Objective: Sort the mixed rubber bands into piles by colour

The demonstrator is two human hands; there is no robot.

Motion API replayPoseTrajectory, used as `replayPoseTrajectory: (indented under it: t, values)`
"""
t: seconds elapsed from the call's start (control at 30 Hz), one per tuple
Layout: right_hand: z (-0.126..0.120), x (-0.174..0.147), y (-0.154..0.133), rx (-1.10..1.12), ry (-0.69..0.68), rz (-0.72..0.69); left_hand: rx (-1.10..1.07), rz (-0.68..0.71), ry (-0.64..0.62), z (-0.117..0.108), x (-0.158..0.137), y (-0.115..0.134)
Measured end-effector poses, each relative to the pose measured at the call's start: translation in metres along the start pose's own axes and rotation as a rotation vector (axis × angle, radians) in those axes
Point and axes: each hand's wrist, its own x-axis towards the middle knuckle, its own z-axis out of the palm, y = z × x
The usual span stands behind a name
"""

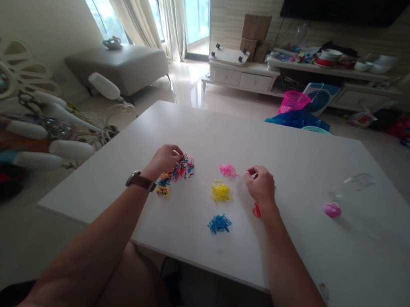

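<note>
My left hand (167, 158), with a brown-strapped watch (141, 181) on the wrist, reaches to a mixed heap of small colourful rubber bands (183, 167). Its fingers are pinched together at the heap's edge, and what they hold is too small to make out. My right hand (260, 183) hovers with bent, closed fingers right of a pink pile of bands (227, 170); its fingertips hide anything held. Below the pink pile are a yellow pile (221, 192) and a blue pile (220, 224). A red pile (257, 210) is partly covered by my right wrist.
On the white table (303, 156), a pink-purple round object (332, 209) sits at right beside a clear plastic container (360, 181). Several lamp-like white shades (71, 149) crowd the left side. Beyond the far edge stand a pink basket (295, 102) and a low cabinet (237, 79).
</note>
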Motion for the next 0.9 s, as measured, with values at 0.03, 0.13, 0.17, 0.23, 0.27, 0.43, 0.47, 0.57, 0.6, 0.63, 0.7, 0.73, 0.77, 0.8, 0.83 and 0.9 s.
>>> replayPoseTrajectory:
  t: [0.03, 0.13, 0.17, 0.23, 0.27, 0.43, 0.47, 0.57, 0.6, 0.63, 0.7, 0.73, 0.77, 0.8, 0.83, 0.9]
  values:
    - [0.0002, 0.0, 0.0002, -0.001, -0.001, 0.001, 0.003, -0.001, 0.001, -0.0001, 0.0001, -0.0004]
    - [0.0008, 0.0001, 0.0009, -0.003, -0.003, -0.001, -0.005, -0.004, 0.006, -0.0005, -0.0004, -0.0009]
    - [0.001, 0.0001, 0.0011, -0.002, -0.003, -0.002, -0.013, 0.001, 0.007, -0.0008, -0.0006, -0.001]
    - [0.0014, 0.0002, 0.0015, -0.001, -0.004, -0.003, -0.025, 0.022, 0.013, -0.0012, -0.0009, -0.0012]
    - [0.0015, 0.0002, 0.0016, 0.0, -0.005, -0.003, -0.025, 0.037, 0.02, -0.0014, -0.0009, -0.0014]
    - [0.0015, 0.0001, 0.0013, -0.002, -0.01, -0.009, 0.003, 0.048, 0.042, -0.0013, 0.0, -0.0009]
    - [0.0016, 0.0001, 0.0013, -0.001, -0.011, -0.011, -0.001, 0.04, 0.039, -0.0011, 0.0002, -0.0005]
    - [0.002, 0.0, 0.0015, 0.004, -0.016, -0.016, -0.053, 0.028, 0.025, -0.0005, 0.0003, 0.0012]
    - [0.0023, 0.0, 0.0017, 0.004, -0.019, -0.017, -0.077, 0.025, 0.018, -0.0003, 0.0003, 0.0016]
    - [0.0025, 0.0001, 0.0018, 0.004, -0.021, -0.017, -0.097, 0.019, 0.01, -0.0001, 0.0002, 0.0018]
    - [0.0029, 0.0001, 0.002, 0.003, -0.025, -0.015, -0.123, 0.01, -0.005, 0.0001, -0.0002, 0.0017]
    - [0.0029, 0.0, 0.002, 0.003, -0.026, -0.013, -0.13, 0.006, -0.009, 0.0002, -0.0003, 0.0014]
    - [0.0029, -0.0001, 0.0019, 0.004, -0.027, -0.011, -0.135, -0.001, -0.009, 0.0002, -0.0005, 0.001]
    - [0.0029, -0.0002, 0.0018, 0.006, -0.028, -0.01, -0.14, -0.008, -0.008, 0.0004, -0.0005, 0.0005]
    - [0.0028, -0.0004, 0.0017, 0.009, -0.028, -0.011, -0.149, -0.015, -0.003, 0.0006, -0.0004, 0.0]
    - [0.0026, -0.0008, 0.0015, 0.013, -0.027, -0.013, -0.172, -0.017, 0.012, 0.0012, 0.0003, -0.0011]
